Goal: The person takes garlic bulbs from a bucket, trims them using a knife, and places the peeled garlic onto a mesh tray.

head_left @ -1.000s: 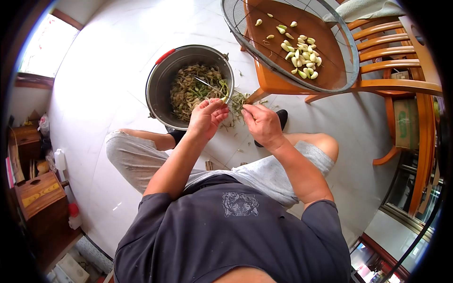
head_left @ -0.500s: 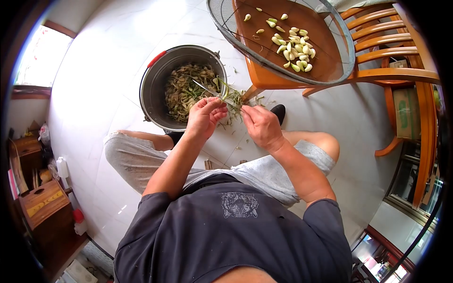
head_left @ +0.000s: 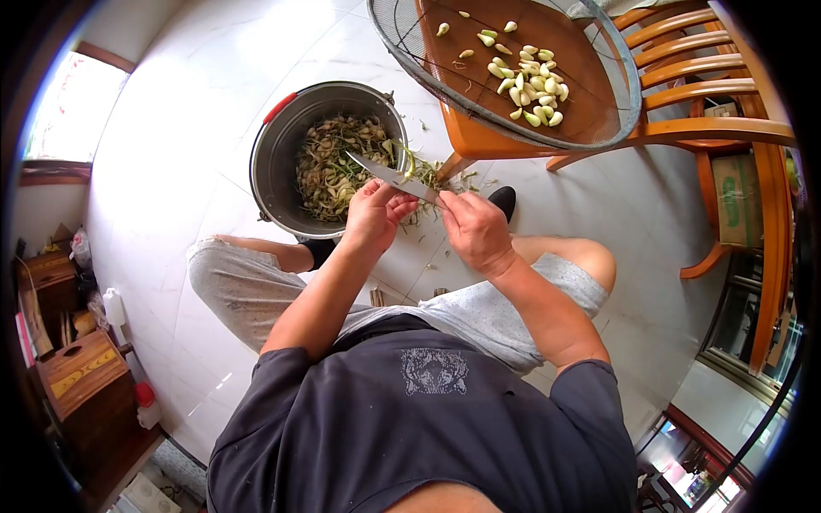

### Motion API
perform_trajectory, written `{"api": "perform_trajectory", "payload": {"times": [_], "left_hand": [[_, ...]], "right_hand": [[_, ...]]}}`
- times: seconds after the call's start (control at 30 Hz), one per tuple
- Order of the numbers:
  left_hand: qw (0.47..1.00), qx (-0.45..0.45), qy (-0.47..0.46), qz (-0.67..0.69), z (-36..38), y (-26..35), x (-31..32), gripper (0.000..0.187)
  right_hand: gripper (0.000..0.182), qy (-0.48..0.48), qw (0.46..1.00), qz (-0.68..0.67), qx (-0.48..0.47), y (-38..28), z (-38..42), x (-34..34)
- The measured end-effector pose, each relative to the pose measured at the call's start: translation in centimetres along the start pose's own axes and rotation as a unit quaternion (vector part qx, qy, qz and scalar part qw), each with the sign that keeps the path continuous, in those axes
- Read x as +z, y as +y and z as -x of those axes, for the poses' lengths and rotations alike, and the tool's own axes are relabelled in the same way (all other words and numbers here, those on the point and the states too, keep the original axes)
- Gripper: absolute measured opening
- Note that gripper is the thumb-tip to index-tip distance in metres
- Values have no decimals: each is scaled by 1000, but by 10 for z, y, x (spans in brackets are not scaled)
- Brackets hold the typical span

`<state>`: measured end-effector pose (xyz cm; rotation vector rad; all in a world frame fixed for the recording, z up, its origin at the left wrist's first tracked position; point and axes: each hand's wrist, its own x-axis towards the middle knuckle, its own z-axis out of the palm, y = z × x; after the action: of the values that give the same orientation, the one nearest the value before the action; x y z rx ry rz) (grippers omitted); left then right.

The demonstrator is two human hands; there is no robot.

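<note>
A knife (head_left: 395, 178) is gripped in my right hand (head_left: 479, 231), its blade pointing up and left over the rim of the metal bucket (head_left: 267, 175). My left hand (head_left: 369, 215) is closed just below the blade, fingertips pinched near its edge. A pale green garlic stalk (head_left: 408, 161) shows beyond the blade by these fingers; its lower part is hidden. Inside the bucket lies a heap of garlic with dry stalks and skins (head_left: 338, 162). Peeled garlic cloves (head_left: 534, 85) lie in a round mesh sieve (head_left: 630, 111) at the upper right.
The sieve rests on a wooden chair (head_left: 479, 141). Stalk scraps (head_left: 449, 178) litter the tiled floor (head_left: 197, 179) between bucket and chair. My dark shoe (head_left: 505, 203) is near the chair leg. A wooden cabinet (head_left: 81, 368) stands at the left, and a cardboard box (head_left: 737, 201) at the right.
The knife blade has rotated, now showing its broad flat side instead of a thin edge. My left hand has shifted slightly right and down. The bucket and sieve appear shifted slightly left in view.
</note>
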<state>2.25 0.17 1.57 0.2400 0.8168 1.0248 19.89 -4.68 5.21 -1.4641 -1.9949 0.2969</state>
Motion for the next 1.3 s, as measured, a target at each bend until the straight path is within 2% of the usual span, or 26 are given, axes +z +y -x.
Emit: {"api": "perform_trajectory", "payload": {"times": [0.4,0.5,0.57,0.7,0.8,0.93,1.0,1.1,1.3], "left_hand": [[1000,-12,3,-16,5,0,1,11],[1000,-3,0,-14,4,0,0,8],[1000,-2,16,-13,1,-1,-5,10],[998,21,-4,-62,6,10,-6,14],[997,29,-45,-48,0,11,-20,19],[998,9,-47,-37,0,12,-14,19],[999,-3,-25,-38,4,13,-3,19],[997,5,-61,-42,2,13,-6,18],[971,83,-38,-223,-8,12,-25,19]], "right_hand": [[19,7,1000,16,-13,0,0,1],[13,3,1000,25,-10,0,1,1],[9,-71,994,57,61,12,9,8],[17,-236,946,94,201,28,10,-2],[20,-192,955,34,222,26,10,-3],[24,-112,971,-48,205,22,7,-4],[24,-102,971,-64,209,21,4,-4],[24,-89,968,-90,216,19,2,-5],[20,-55,975,-118,179,14,1,-10]]}}
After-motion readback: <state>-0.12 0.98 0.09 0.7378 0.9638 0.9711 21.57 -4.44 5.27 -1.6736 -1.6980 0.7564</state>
